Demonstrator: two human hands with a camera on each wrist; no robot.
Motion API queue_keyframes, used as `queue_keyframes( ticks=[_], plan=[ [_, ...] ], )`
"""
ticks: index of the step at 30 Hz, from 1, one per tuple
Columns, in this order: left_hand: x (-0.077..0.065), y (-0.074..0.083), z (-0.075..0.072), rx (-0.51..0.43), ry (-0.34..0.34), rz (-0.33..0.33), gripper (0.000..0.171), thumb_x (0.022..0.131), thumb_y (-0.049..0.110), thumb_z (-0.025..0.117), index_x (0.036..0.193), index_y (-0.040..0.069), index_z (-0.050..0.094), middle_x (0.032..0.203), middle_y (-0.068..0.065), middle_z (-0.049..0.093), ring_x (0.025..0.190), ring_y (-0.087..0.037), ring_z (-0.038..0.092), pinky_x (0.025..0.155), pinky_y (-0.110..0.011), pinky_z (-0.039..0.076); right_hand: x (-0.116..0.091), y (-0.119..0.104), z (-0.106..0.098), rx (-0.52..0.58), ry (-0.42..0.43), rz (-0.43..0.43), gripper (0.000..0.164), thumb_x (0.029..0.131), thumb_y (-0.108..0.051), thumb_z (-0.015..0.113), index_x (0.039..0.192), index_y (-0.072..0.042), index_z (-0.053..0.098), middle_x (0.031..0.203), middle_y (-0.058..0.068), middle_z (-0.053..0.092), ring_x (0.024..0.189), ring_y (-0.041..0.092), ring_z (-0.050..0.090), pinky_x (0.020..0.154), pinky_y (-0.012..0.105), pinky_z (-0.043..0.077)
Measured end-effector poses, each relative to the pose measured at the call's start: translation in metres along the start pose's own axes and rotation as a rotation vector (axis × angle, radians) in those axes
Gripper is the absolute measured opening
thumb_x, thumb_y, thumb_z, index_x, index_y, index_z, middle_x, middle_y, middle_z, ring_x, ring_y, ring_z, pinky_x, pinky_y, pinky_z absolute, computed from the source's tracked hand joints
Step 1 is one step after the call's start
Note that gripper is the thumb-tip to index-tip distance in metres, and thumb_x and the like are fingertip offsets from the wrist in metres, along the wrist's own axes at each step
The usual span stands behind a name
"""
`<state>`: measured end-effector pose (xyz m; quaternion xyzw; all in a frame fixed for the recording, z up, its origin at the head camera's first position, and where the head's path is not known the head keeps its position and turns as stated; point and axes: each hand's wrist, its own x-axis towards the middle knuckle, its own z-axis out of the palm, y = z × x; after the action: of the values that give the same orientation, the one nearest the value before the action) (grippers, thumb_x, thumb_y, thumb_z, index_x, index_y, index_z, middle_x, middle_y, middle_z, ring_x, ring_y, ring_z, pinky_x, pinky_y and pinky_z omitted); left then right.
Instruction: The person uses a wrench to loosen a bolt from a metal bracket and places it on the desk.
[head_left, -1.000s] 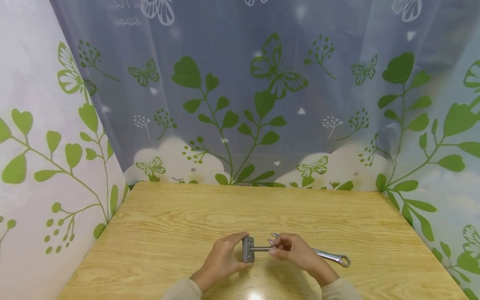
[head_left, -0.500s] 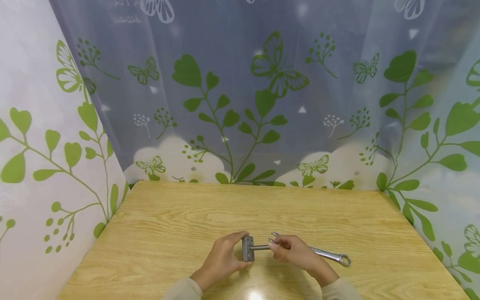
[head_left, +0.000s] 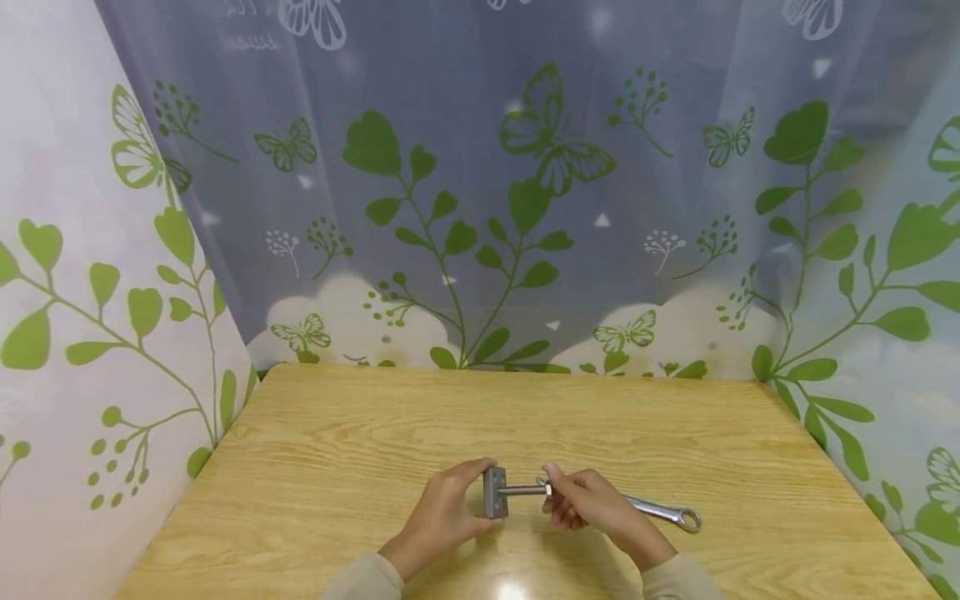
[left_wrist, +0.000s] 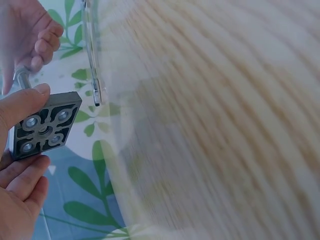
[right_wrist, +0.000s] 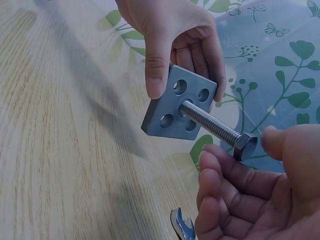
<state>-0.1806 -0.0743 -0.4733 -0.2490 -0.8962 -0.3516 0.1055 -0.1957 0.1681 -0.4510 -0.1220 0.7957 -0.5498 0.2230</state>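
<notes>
My left hand (head_left: 442, 512) grips a square grey metal plate (right_wrist: 172, 112) by two opposite edges, thumb on one side and fingers on the other. Round holes pierce its corners, and the left wrist view shows its ribbed back. A threaded hex bolt (right_wrist: 212, 122) stands out from the plate's middle, towards my right hand (head_left: 588, 504). Around the bolt's hex head, the right thumb (right_wrist: 295, 150) is held apart while loosely bent fingers lie close below; whether the index finger touches the head, I cannot tell. Both hands hold their work above the table.
A combination wrench (head_left: 663, 511) lies on the wooden table (head_left: 360, 425), partly hidden behind my right hand; its open end (right_wrist: 181, 225) shows in the right wrist view. Patterned curtains (head_left: 450, 208) with leaves and butterflies enclose the table's back and sides.
My right thumb and fingers have shifted round the bolt head, the thumb swinging up and off it, so the head now shows. The left hand and plate stay nearly in place.
</notes>
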Motion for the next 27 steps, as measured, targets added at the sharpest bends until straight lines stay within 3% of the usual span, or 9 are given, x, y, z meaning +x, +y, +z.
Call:
queue_keyframes(
  ticks=[6,11,17,22,27],
  plan=[
    [-0.0003,0.0017,0.0003,0.009,-0.009,0.012,0.071,0.064,0.017,0.09,0.125,0.001,0.058,0.124,-0.012,0.064,0.113,-0.029,0.061,0.097,-0.037,0.052,-0.0013,-0.0005,-0.0007,-0.011,-0.025,-0.032,0.048,0.101,-0.036,0.048,0.088,0.007,0.064,0.07,0.003,0.06,0.064,0.013,0.056,0.059,0.027,0.052],
    [-0.0004,0.0016,0.0006,0.016,-0.019,0.006,0.071,0.063,0.017,0.09,0.125,0.002,0.058,0.123,-0.012,0.064,0.112,-0.029,0.062,0.095,-0.037,0.053,-0.0009,0.0012,-0.0025,-0.035,0.008,-0.137,0.025,0.092,-0.02,0.066,0.096,0.004,0.061,0.078,0.003,0.058,0.072,0.013,0.055,0.064,0.026,0.052],
    [-0.0005,0.001,0.0005,0.005,-0.011,0.011,0.07,0.064,0.017,0.09,0.125,0.001,0.058,0.123,-0.013,0.064,0.112,-0.03,0.062,0.095,-0.037,0.053,0.0009,0.0023,-0.0025,-0.058,0.055,-0.235,0.021,0.082,-0.004,0.073,0.098,0.004,0.061,0.086,0.006,0.056,0.074,0.012,0.051,0.062,0.018,0.047],
    [-0.0011,-0.0001,0.0007,0.006,-0.004,0.013,0.071,0.064,0.018,0.09,0.125,0.002,0.058,0.123,-0.013,0.064,0.112,-0.03,0.062,0.095,-0.038,0.053,0.0016,0.0017,-0.0009,-0.072,0.071,-0.209,0.024,0.082,-0.008,0.075,0.1,0.003,0.063,0.086,0.006,0.058,0.073,0.012,0.053,0.061,0.02,0.048],
    [-0.0017,-0.0014,0.0017,-0.011,-0.004,0.023,0.071,0.064,0.017,0.09,0.125,0.001,0.057,0.123,-0.013,0.064,0.112,-0.031,0.062,0.095,-0.037,0.053,0.0002,0.0007,0.0002,-0.041,0.023,-0.125,0.032,0.094,-0.026,0.063,0.108,0.002,0.062,0.089,0.007,0.06,0.08,0.017,0.057,0.072,0.033,0.056]
  ],
)
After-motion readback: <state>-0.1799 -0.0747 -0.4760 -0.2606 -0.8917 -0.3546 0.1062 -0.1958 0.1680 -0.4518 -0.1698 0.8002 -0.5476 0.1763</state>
